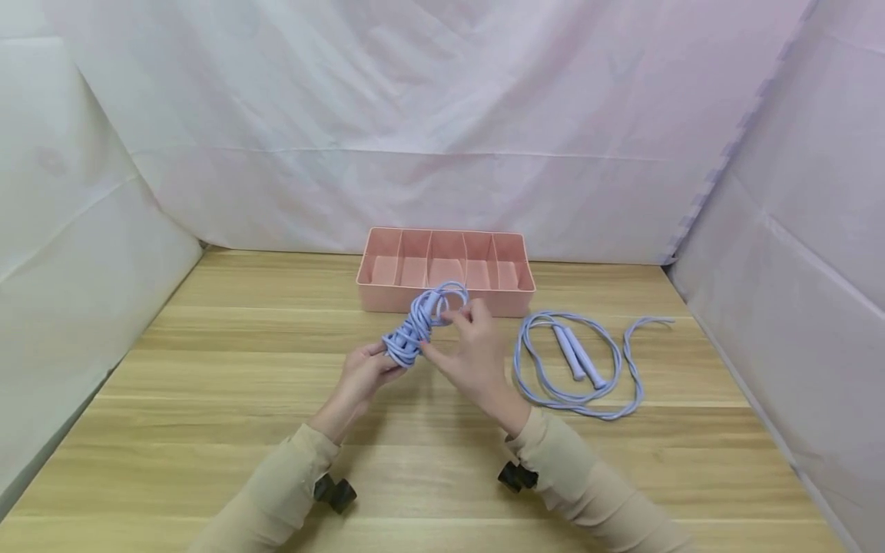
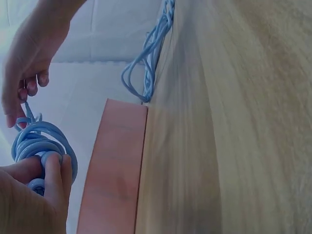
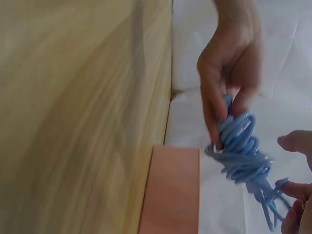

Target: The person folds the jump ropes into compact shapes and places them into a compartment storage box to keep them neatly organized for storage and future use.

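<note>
A light-blue jump rope (image 1: pixel 413 330), wound into a bundle about its handles, is held up above the table in front of the pink box. My left hand (image 1: pixel 359 384) grips the near end of the bundle, thumb and fingers around the handle ends in the left wrist view. At the far end, my right hand (image 1: pixel 477 361) pinches a thin loop of the rope; in the right wrist view its thumb stands apart from the index finger. Coils hide most of the handles. A second light-blue jump rope (image 1: pixel 581 357) lies loosely coiled to the right, both handles inside its loop.
Behind the bundle stands a pink divided box (image 1: pixel 379 298) with several compartments. The wooden table (image 1: pixel 228 369) meets white cloth walls (image 1: pixel 429 184) at the back and sides. One end of the second rope trails toward the right rear.
</note>
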The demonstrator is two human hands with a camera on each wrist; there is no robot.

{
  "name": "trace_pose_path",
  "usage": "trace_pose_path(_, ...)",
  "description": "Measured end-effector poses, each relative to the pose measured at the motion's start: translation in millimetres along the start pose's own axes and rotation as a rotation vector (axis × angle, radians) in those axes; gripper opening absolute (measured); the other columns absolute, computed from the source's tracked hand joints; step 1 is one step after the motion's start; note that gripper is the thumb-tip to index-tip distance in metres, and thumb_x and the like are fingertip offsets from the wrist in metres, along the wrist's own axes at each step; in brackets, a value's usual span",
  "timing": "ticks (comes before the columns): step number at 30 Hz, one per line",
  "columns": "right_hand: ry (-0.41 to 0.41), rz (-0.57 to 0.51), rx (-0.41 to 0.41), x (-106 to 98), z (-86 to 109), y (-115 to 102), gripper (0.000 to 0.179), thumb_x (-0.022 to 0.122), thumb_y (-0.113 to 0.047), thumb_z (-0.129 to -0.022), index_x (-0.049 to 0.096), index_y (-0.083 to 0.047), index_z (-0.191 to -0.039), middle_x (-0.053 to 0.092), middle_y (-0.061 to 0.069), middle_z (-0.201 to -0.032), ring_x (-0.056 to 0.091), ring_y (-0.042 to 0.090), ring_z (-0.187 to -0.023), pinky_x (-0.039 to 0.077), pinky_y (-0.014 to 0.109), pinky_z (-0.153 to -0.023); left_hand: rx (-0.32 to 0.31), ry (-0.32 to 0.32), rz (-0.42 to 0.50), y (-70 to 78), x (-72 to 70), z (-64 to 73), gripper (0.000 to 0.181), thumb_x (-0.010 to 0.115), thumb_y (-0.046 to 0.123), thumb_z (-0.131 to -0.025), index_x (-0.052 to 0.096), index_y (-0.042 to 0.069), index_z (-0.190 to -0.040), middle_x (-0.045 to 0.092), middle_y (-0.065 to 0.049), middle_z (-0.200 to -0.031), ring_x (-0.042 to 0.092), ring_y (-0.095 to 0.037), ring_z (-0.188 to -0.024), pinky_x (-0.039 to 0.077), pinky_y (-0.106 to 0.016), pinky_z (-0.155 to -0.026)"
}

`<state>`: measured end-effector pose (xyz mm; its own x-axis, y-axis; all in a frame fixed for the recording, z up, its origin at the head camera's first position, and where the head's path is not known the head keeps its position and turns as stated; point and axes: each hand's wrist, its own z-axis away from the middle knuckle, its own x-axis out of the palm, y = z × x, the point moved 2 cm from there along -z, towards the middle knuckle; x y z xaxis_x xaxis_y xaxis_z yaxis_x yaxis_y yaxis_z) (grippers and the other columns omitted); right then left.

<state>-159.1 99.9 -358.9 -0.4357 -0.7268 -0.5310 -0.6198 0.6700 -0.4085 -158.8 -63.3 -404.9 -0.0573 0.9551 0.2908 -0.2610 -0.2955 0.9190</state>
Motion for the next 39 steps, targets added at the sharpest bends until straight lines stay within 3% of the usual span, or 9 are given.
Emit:
trace_pose_path(4,-0.095,0.016,-0.011,14,14.8,-7,0.043,0.083,-0.026,-0.061,0.059,-0.003,-0.088,0.050,0.001,-0.076,0.044,0.012,-0.066,0.039,0.022,-0.055,-0.002,0.023,-0.006,-1.8,1.0,-2.8,0.040,0.046,-0.015,-0.079,0.044,-0.019,-0.119,0.059,-0.024,-0.110,0.063,-0.009,-0.072,0.053,-0.022,-0.074)
trace_pose_path(7,-0.116,0.047,-0.016,21,23.0,-8,0.043,0.081,-0.029,-0.064,0.056,-0.005,-0.090,0.051,0.001,-0.078,0.047,0.012,-0.069,0.041,0.020,-0.057,-0.012,0.024,-0.021,-3.1,1.7,-3.4,0.042,0.044,-0.015,-0.079,0.043,-0.019,-0.120,0.058,-0.025,-0.110,0.063,-0.009,-0.072,0.053,-0.021,-0.074)
trace_pose_path(11,-0.079,0.099,-0.087,24,23.3,-5,0.036,0.077,-0.028,-0.070,0.056,-0.005,-0.089,0.054,0.003,-0.079,0.050,0.012,-0.068,0.043,0.019,-0.053,-0.004,0.023,-0.046,-2.8,2.4,-3.4,0.041,0.047,-0.014,-0.079,0.044,-0.019,-0.120,0.053,-0.030,-0.116,0.063,-0.010,-0.074,0.052,-0.021,-0.074)
trace_pose_path(16,-0.025,0.111,-0.182,21,15.6,1,0.024,0.070,-0.016,-0.073,0.055,-0.002,-0.086,0.057,0.006,-0.074,0.053,0.014,-0.063,0.046,0.021,-0.050,0.055,-0.043,-0.138,2.5,5.5,-2.7,0.037,0.057,-0.006,-0.082,0.050,-0.014,-0.117,0.053,-0.027,-0.118,0.064,-0.018,-0.090,0.052,-0.024,-0.079)
trace_pose_path(22,-0.013,0.075,-0.176,22,12.4,6,0.016,0.065,-0.009,-0.078,0.056,0.000,-0.088,0.058,0.007,-0.077,0.057,0.015,-0.066,0.050,0.021,-0.056,0.069,-0.063,-0.160,7.1,9.0,-4.0,0.039,0.058,-0.006,-0.082,0.048,-0.013,-0.120,0.052,-0.027,-0.119,0.059,-0.027,-0.103,0.051,-0.026,-0.080)
trace_pose_path(27,0.056,0.102,-0.156,26,11.4,17,0.015,0.065,-0.004,-0.078,0.054,0.000,-0.088,0.059,0.008,-0.077,0.059,0.016,-0.066,0.050,0.023,-0.056,0.090,-0.095,-0.125,9.5,16.8,-7.9,0.039,0.051,-0.004,-0.087,0.043,-0.016,-0.123,0.049,-0.030,-0.122,0.060,-0.022,-0.100,0.049,-0.030,-0.086)
trace_pose_path(32,0.056,0.039,-0.062,28,-3.0,35,0.015,0.062,-0.003,-0.081,0.053,0.002,-0.092,0.058,0.010,-0.080,0.058,0.018,-0.068,0.051,0.023,-0.059,0.139,-0.172,-0.112,16.3,28.2,-18.7,0.039,0.044,-0.001,-0.089,0.040,-0.013,-0.127,0.047,-0.029,-0.126,0.058,-0.019,-0.101,0.044,-0.036,-0.094)
trace_pose_path(37,-0.121,-0.136,0.174,25,-41.1,62,0.015,0.056,-0.004,-0.086,0.051,0.003,-0.099,0.057,0.015,-0.092,0.059,0.022,-0.079,0.052,0.026,-0.069,0.243,-0.335,-0.217,30.4,42.3,-45.5,0.043,0.041,-0.004,-0.091,0.031,-0.014,-0.132,0.041,-0.031,-0.130,0.050,-0.034,-0.113,0.040,-0.040,-0.097)
trace_pose_path(39,-0.189,-0.177,0.236,24,-54.1,75,0.017,0.055,-0.004,-0.088,0.051,0.005,-0.102,0.055,0.017,-0.097,0.058,0.026,-0.085,0.051,0.030,-0.074,0.312,-0.368,-0.317,34.2,48.4,-59.4,0.042,0.043,-0.002,-0.092,0.032,-0.014,-0.131,0.042,-0.029,-0.130,0.050,-0.033,-0.115,0.041,-0.037,-0.096)
